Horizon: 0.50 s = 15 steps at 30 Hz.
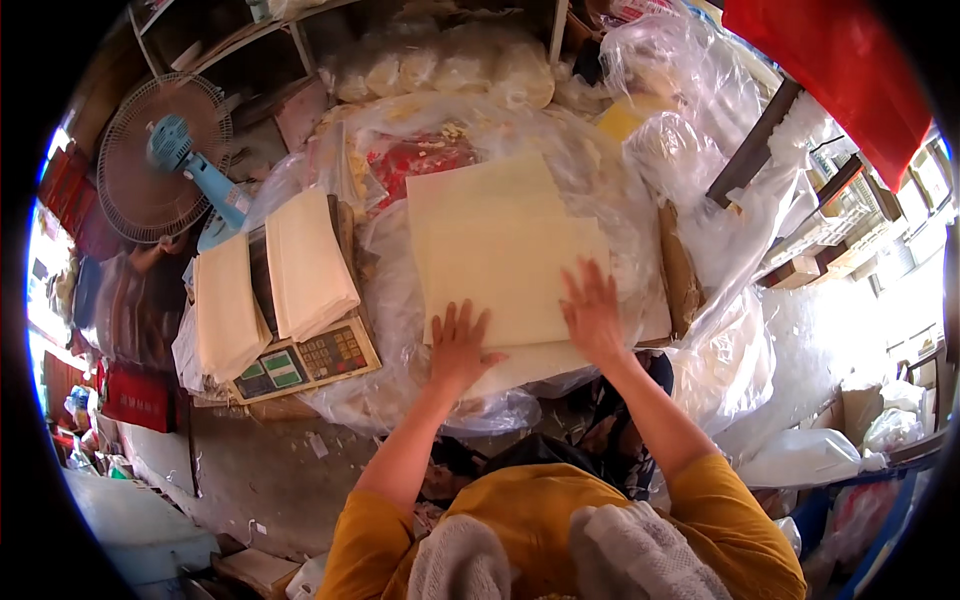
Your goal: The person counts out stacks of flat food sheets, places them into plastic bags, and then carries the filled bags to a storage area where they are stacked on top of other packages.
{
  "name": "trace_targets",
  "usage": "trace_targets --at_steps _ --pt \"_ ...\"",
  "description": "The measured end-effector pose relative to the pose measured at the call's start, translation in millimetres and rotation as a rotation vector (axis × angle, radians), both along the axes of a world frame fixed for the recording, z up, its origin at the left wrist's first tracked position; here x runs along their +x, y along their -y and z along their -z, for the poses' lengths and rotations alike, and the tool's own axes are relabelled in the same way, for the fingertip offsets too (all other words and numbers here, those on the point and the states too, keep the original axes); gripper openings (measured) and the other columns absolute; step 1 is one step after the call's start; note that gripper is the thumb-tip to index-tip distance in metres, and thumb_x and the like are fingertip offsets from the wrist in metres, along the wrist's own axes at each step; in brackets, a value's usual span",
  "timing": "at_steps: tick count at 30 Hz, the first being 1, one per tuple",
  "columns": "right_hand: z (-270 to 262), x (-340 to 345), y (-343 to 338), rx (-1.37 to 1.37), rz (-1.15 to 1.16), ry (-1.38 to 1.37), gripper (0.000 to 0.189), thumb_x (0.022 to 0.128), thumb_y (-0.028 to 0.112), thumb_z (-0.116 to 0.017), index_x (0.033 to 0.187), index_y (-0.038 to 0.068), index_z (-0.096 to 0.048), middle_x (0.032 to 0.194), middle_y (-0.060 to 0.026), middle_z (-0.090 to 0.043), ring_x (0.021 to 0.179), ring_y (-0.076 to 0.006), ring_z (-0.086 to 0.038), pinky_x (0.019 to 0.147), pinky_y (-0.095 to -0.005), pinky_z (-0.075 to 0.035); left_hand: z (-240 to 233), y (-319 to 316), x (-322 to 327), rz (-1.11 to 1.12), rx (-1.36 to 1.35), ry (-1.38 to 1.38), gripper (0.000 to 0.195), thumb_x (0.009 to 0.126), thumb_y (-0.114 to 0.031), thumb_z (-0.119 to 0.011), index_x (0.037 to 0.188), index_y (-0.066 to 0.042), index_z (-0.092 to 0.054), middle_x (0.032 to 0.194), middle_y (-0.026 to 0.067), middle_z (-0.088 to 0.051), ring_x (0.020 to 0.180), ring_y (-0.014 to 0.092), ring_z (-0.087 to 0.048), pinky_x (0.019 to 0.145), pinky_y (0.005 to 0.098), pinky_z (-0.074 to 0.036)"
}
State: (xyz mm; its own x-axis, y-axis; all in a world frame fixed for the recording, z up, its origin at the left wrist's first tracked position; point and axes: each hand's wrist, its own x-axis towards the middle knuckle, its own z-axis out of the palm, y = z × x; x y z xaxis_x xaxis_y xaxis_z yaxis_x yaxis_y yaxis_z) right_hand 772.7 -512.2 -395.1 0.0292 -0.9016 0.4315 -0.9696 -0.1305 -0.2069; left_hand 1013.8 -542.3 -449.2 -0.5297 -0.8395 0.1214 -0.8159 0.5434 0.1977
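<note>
Pale yellow thin sheets (pixel 495 240), of a material I cannot tell for certain, lie overlapping and flat on clear plastic film in front of me. My left hand (pixel 459 351) rests palm down at their lower left corner, fingers spread. On the right edge of the sheets lies my right hand (pixel 594 309), fingers apart and slightly blurred. Neither hand grips anything. Below the upper sheets, a paler layer (pixel 536 364) shows between my wrists. To the left, two folded stacks of similar sheets, one outer (pixel 229 307) and one inner (pixel 309 262), lie on a digital scale (pixel 330 352) with a keypad.
A blue electric fan (pixel 171 150) stands at the far left. Clear plastic bags (pixel 675 75) bulge at the back right, beside a cardboard edge (pixel 679 277). Filled bags (pixel 450 71) line the back. A red sheet (pixel 840 75) hangs at upper right. Behind the fan, a blurred arm shows.
</note>
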Motion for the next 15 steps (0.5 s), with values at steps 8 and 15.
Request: trace_targets --at_steps 8,15 --pt "14.1 38.8 6.8 0.236 -0.271 -0.119 0.047 0.087 0.016 -0.047 0.133 0.009 -0.040 0.139 -0.0143 -0.035 0.131 -0.0320 -0.029 0.104 -0.0538 -0.022 -38.9 29.1 40.1 -0.009 0.079 -0.066 0.032 0.065 -0.012 -0.065 0.096 -0.004 -0.057 0.088 0.0140 -0.061 0.085 0.030 -0.058 0.083 0.0394 -0.042" --pt "-78.8 62.9 -6.7 -0.114 -0.623 0.173 0.042 0.066 -0.002 -0.051 0.107 0.003 -0.057 0.102 -0.0118 -0.062 0.096 -0.0303 -0.058 0.091 -0.0447 -0.041 -59.3 -11.3 36.6 -0.471 -0.221 -1.110 0.064 0.069 -0.003 -0.070 0.126 -0.005 -0.041 0.123 0.0153 -0.048 0.115 0.023 -0.047 0.100 0.0356 -0.033"
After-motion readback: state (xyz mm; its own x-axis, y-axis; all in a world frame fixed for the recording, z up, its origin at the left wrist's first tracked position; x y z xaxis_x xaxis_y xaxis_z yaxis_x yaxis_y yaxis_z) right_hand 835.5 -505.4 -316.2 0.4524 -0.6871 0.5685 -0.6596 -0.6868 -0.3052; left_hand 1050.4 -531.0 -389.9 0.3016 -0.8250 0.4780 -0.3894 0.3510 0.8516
